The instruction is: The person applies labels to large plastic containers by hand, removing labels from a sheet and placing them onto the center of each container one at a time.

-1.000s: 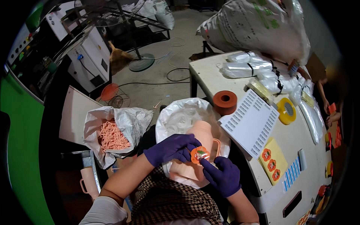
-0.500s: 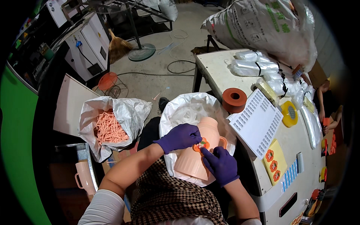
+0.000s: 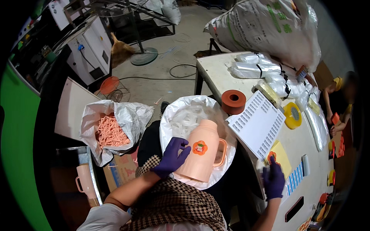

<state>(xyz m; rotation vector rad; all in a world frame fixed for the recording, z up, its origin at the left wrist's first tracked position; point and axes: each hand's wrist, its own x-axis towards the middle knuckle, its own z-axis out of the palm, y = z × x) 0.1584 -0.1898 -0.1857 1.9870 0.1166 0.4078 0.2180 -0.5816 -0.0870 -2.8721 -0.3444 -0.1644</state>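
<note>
A pale pink vacuum jug with a looped handle lies aslant on a white sack in front of me. On its side sits a flower-shaped orange sticker. My left hand, in a purple glove, lies against the jug's left side, thumb and fingers apart. To the right, my gloved right hand reaches over a yellow sticker sheet on the table. Its index finger stretches onto an orange sticker there, and the hand covers the sheet's lower part.
The table holds a brown tape roll, a printed label sheet, a yellow tape roll, bundled clear bags and a phone. A sack of pink pieces stands left. Another person sits far right.
Both hands have left the sticker on the jug. My right hand moved right to the yellow sheet; my left moved down and left along the jug, which now stands more upright in view.
</note>
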